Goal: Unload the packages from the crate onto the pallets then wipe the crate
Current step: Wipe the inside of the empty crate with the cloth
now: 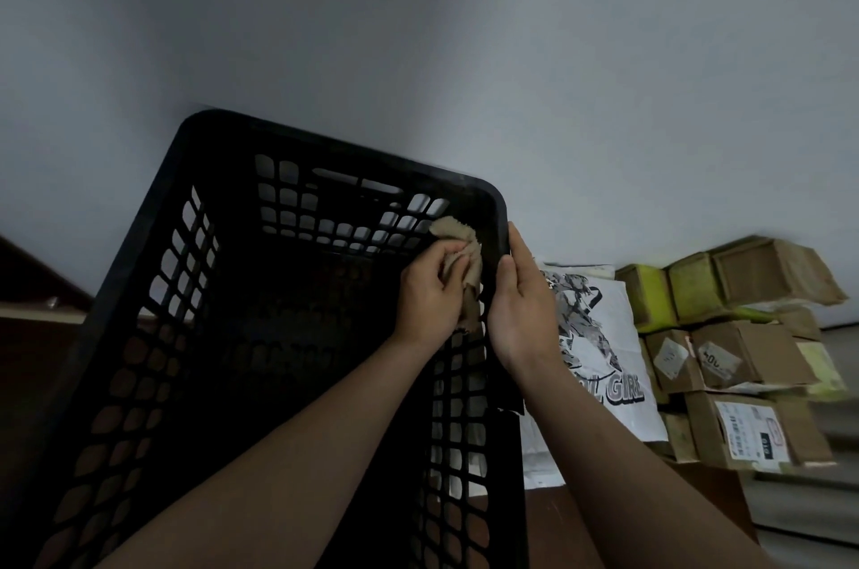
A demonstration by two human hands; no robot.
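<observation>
A black lattice crate fills the lower left, tilted, its inside dark and holding no packages that I can see. My left hand is inside it near the far right corner and grips a beige cloth against the right wall. My right hand grips the crate's right rim from outside, thumb over the edge. Cardboard packages are stacked at the right, beside a white printed mailer bag.
A plain grey wall stands behind the crate. A dark brown surface lies at the left. The stacked boxes rest on a brown board at the lower right.
</observation>
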